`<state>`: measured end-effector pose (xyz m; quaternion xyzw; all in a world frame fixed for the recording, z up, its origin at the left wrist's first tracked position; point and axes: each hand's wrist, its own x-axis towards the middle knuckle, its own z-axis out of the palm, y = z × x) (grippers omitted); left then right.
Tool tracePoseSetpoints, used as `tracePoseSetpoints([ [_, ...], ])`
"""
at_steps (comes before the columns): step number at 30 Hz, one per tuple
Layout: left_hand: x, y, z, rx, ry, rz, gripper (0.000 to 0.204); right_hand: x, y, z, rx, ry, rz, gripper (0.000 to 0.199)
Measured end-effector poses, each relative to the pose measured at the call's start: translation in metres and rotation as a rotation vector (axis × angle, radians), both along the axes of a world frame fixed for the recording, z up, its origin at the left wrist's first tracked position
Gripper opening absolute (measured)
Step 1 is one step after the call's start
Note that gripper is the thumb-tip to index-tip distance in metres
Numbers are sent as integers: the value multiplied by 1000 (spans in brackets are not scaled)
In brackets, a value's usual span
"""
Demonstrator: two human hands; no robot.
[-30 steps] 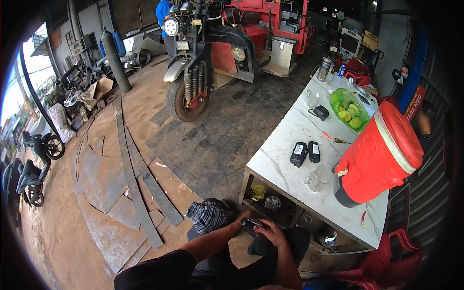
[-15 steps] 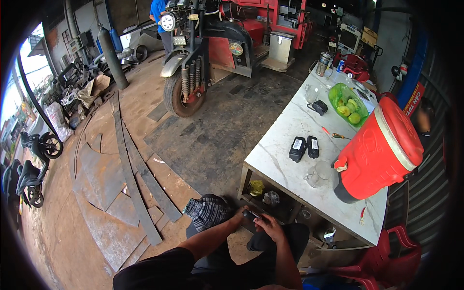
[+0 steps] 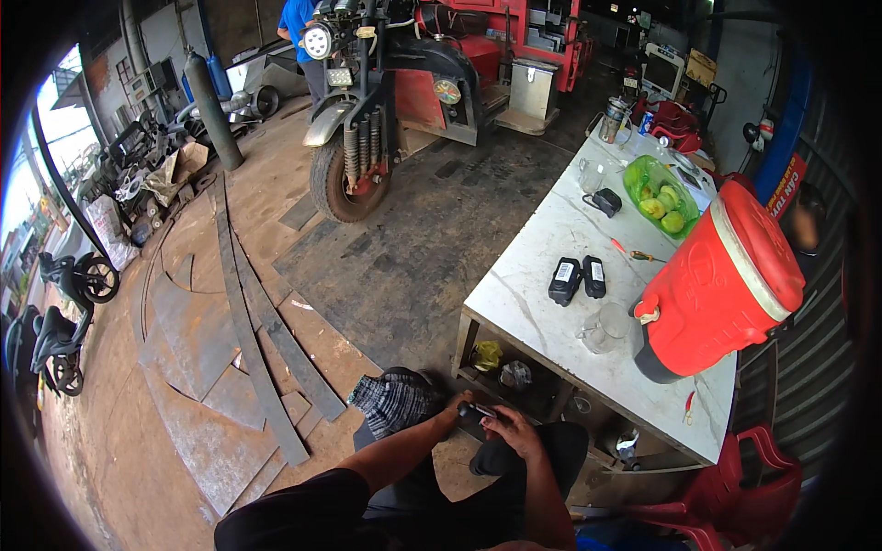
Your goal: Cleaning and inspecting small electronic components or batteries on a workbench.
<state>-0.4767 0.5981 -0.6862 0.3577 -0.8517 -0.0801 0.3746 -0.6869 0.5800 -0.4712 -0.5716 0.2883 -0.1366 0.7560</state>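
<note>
I sit low with both forearms reaching forward over my lap. My left hand and my right hand meet around a small dark object, both gripping it; its kind is too small to tell. A checkered dark cloth lies over my left knee, just left of the hands. The white marble-topped table stands right in front of my hands, its lower shelf holding a yellow item and a grey bundle.
On the table: a big red drink cooler, two black battery packs, a clear glass jug, a green basket of fruit. A three-wheeled vehicle stands ahead, rusty steel strips lie left, a red plastic chair right.
The view has tilted slightly down and left. My hands stay together on the small dark object, shifting only a little.
</note>
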Motion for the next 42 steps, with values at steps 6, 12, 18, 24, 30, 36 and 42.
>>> tracePoseSetpoints([
  [6, -34, 12, 32, 1020, 1053, -241, 55, -14, -1, -2, -42, 76, -65, 33],
  [12, -31, 19, 49, 905, 888, -19, 44, -9, -2, 0, -49, 131, -69, 33],
  [18, -14, -8, 38, 322, 274, -17, 23, -18, -2, 1, 51, 44, -71, 34],
  [24, -15, 12, -30, 1145, 1463, -262, 21, 15, 3, 14, -16, 8, 6, 34],
  [30, -22, 25, 19, 614, 461, 274, 20, -3, -3, -8, -41, 117, -68, 38],
  [36, -18, 15, 63, 1173, 1073, 68, 12, -8, -2, 0, 67, 4, -33, 37],
  [42, -30, 8, 82, 619, 518, -27, 21, -13, -2, -2, 76, 22, -73, 38],
])
